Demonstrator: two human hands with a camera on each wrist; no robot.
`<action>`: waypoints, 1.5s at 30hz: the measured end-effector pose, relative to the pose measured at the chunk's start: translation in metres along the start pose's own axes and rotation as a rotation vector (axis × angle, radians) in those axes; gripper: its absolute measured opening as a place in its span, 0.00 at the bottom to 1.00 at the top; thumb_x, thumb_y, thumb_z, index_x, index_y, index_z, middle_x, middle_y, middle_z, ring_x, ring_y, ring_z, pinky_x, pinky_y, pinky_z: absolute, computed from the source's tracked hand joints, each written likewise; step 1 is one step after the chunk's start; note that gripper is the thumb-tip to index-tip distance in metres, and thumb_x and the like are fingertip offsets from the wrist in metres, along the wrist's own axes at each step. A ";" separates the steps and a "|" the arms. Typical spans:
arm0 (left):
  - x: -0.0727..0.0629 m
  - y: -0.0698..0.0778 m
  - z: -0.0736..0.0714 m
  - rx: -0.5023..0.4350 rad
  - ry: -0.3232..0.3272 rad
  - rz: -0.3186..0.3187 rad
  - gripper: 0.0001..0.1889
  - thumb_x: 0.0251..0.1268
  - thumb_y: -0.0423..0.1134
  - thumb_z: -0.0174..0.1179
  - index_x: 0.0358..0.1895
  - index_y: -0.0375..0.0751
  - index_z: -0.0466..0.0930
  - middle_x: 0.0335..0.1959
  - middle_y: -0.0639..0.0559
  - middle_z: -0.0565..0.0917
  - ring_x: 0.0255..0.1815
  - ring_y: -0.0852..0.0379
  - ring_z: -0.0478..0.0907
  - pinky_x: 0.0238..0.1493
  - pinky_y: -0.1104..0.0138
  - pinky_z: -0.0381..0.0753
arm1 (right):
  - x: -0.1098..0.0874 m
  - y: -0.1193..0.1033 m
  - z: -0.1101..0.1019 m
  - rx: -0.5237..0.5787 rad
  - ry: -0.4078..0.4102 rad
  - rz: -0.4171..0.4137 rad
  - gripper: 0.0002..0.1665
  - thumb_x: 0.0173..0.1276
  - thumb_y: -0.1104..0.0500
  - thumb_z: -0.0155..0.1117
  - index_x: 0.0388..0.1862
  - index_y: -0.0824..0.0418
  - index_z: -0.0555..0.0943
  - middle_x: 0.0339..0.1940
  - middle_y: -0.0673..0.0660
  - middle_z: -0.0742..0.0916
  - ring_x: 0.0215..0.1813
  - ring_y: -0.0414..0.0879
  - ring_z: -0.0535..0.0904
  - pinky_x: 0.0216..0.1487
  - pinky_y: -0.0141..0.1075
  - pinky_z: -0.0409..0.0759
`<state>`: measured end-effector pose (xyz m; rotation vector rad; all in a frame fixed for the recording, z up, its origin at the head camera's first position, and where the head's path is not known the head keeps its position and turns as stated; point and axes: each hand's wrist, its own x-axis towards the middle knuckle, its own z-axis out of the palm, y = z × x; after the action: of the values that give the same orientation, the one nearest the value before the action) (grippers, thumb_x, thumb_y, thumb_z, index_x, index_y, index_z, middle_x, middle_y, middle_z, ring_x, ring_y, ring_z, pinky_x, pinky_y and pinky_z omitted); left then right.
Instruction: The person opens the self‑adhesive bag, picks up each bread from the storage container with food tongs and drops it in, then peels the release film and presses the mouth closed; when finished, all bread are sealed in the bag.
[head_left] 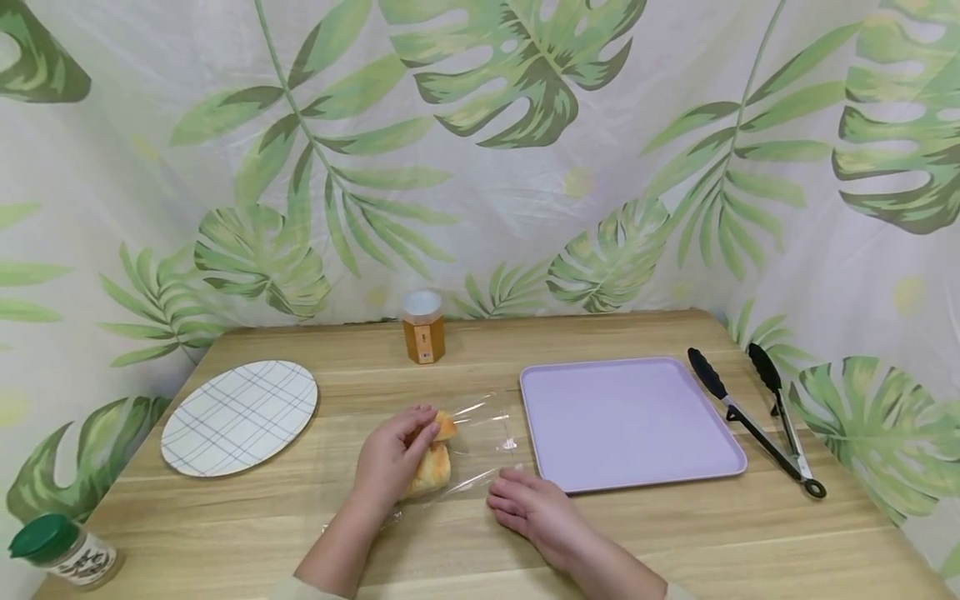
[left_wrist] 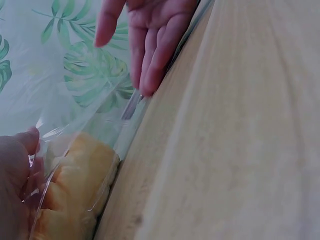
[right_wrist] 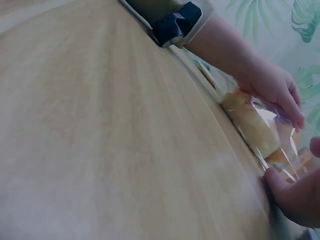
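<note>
A clear plastic bag (head_left: 480,446) lies on the table with bread (head_left: 431,469) inside, pale yellow with a browned crust. My left hand (head_left: 393,454) is over the bread and pinches the bag's film between thumb and fingers; in the right wrist view the left hand (right_wrist: 272,87) holds the film raised above the bread (right_wrist: 250,122). My right hand (head_left: 536,512) is low over the table by the bag's right end, near the tray's front corner. Its fingers are extended and grip nothing in the left wrist view, where the bread (left_wrist: 82,175) shows through the film.
A lilac tray (head_left: 630,425) lies right of the bag, with black-tipped tongs (head_left: 776,442) spread beside it. An oval checked plate (head_left: 240,417) is at left. An amber jar (head_left: 424,329) stands at the back, a green-lidded shaker (head_left: 71,550) at the front left. Leaf-patterned cloth (head_left: 495,208) hangs behind.
</note>
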<state>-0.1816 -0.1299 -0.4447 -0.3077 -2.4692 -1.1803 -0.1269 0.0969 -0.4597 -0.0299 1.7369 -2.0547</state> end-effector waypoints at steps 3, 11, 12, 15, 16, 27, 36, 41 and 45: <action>-0.001 0.001 0.001 0.023 0.004 0.030 0.14 0.63 0.39 0.66 0.50 0.37 0.85 0.51 0.44 0.87 0.59 0.42 0.81 0.63 0.49 0.78 | 0.010 0.004 0.007 0.022 0.044 -0.028 0.43 0.74 0.55 0.57 0.70 0.84 0.52 0.64 0.75 0.76 0.62 0.53 0.79 0.64 0.42 0.80; -0.003 0.004 0.001 0.068 0.000 0.054 0.15 0.62 0.39 0.67 0.50 0.37 0.85 0.52 0.44 0.87 0.60 0.43 0.80 0.64 0.49 0.77 | 0.028 0.005 0.023 0.149 0.208 -0.021 0.28 0.72 0.58 0.60 0.61 0.77 0.66 0.42 0.55 0.86 0.43 0.39 0.84 0.50 0.33 0.86; -0.003 0.004 0.001 0.068 -0.003 0.050 0.15 0.62 0.39 0.67 0.50 0.37 0.85 0.52 0.44 0.87 0.60 0.43 0.80 0.64 0.49 0.77 | 0.030 0.004 0.025 0.162 0.222 -0.013 0.24 0.73 0.59 0.59 0.58 0.75 0.68 0.39 0.53 0.85 0.41 0.39 0.84 0.49 0.33 0.86; -0.004 0.005 0.001 0.070 -0.011 0.044 0.15 0.63 0.39 0.66 0.50 0.37 0.85 0.53 0.44 0.86 0.60 0.43 0.80 0.65 0.49 0.76 | 0.034 0.003 0.029 0.176 0.255 0.007 0.14 0.73 0.60 0.58 0.50 0.70 0.71 0.34 0.51 0.84 0.37 0.38 0.84 0.44 0.31 0.87; -0.005 0.005 0.000 0.069 -0.013 0.043 0.15 0.63 0.39 0.66 0.50 0.37 0.85 0.53 0.44 0.86 0.61 0.43 0.80 0.65 0.49 0.76 | 0.035 0.003 0.030 0.176 0.267 0.011 0.12 0.73 0.61 0.58 0.48 0.69 0.72 0.34 0.51 0.84 0.36 0.38 0.84 0.43 0.31 0.87; 0.009 0.014 -0.025 0.067 -0.160 -0.064 0.19 0.72 0.46 0.57 0.59 0.39 0.79 0.64 0.41 0.78 0.65 0.39 0.75 0.66 0.46 0.74 | 0.034 0.008 0.033 0.131 0.357 -0.044 0.15 0.69 0.66 0.60 0.50 0.73 0.72 0.33 0.54 0.84 0.33 0.39 0.83 0.39 0.31 0.87; 0.074 0.039 -0.071 0.160 -0.343 -0.044 0.20 0.76 0.45 0.49 0.62 0.38 0.77 0.63 0.37 0.79 0.45 0.42 0.82 0.54 0.47 0.81 | 0.019 0.012 0.028 0.112 0.318 -0.095 0.21 0.69 0.66 0.59 0.56 0.78 0.70 0.33 0.53 0.87 0.33 0.37 0.84 0.38 0.28 0.87; 0.112 0.027 -0.048 0.176 -0.471 -0.067 0.19 0.76 0.42 0.49 0.61 0.34 0.77 0.59 0.36 0.81 0.49 0.41 0.81 0.56 0.49 0.80 | 0.015 0.014 0.028 0.082 0.290 -0.113 0.27 0.70 0.64 0.58 0.63 0.78 0.68 0.36 0.54 0.88 0.33 0.36 0.84 0.37 0.27 0.86; 0.123 0.009 -0.014 0.154 -0.540 -0.116 0.19 0.75 0.40 0.50 0.59 0.31 0.77 0.57 0.35 0.82 0.59 0.39 0.78 0.61 0.49 0.79 | 0.013 0.016 0.031 0.075 0.283 -0.129 0.27 0.70 0.65 0.59 0.64 0.77 0.68 0.38 0.57 0.89 0.31 0.35 0.83 0.34 0.26 0.85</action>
<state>-0.2861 -0.1317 -0.3775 -0.4990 -3.0607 -1.0445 -0.1239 0.0616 -0.4715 0.1851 1.8619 -2.3087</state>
